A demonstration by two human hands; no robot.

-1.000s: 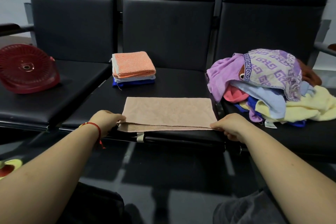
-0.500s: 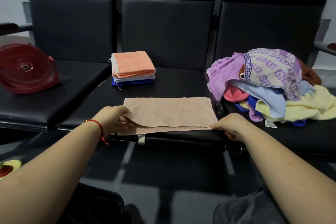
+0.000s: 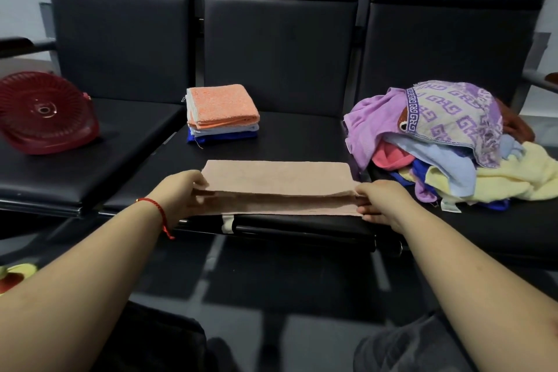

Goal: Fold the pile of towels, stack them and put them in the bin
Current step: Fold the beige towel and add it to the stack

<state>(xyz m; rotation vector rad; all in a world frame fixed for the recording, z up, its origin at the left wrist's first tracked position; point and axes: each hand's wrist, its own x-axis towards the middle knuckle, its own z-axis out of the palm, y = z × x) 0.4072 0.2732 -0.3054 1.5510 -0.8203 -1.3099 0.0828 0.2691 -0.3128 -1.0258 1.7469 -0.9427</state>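
At the bottom of the frame two bare forearms reach in from the lower corners. The left hand (image 3: 181, 193), with a red string bracelet (image 3: 155, 208) at the wrist, pinches the left end of the beige towel (image 3: 277, 178); the right hand (image 3: 382, 201) pinches its right end. The hands are well apart, one at each short edge, and each is closed on cloth.

The beige towel lies in the middle of the frame on the front of the centre seat (image 3: 302, 136), the surface for the folding. It is already doubled lengthwise, and its upper layer is lifted a little above the lower one along the near edge. A white tag (image 3: 228, 223) hangs over the seat's front lip.

The likely trouble is misalignment: if one hand travels faster or only catches the top layer, the lower layer will lag and the fold will come out skewed. The towel sits close to the front lip, so a pull toward the body could drag it off onto the floor.

Farther back, centre-left, is the folded stack (image 3: 222, 113), orange on top. At right the unfolded pile (image 3: 447, 142) nearly touches the beige towel's end and could snag it. At far left sits a red basket (image 3: 45, 115), probably the bin.
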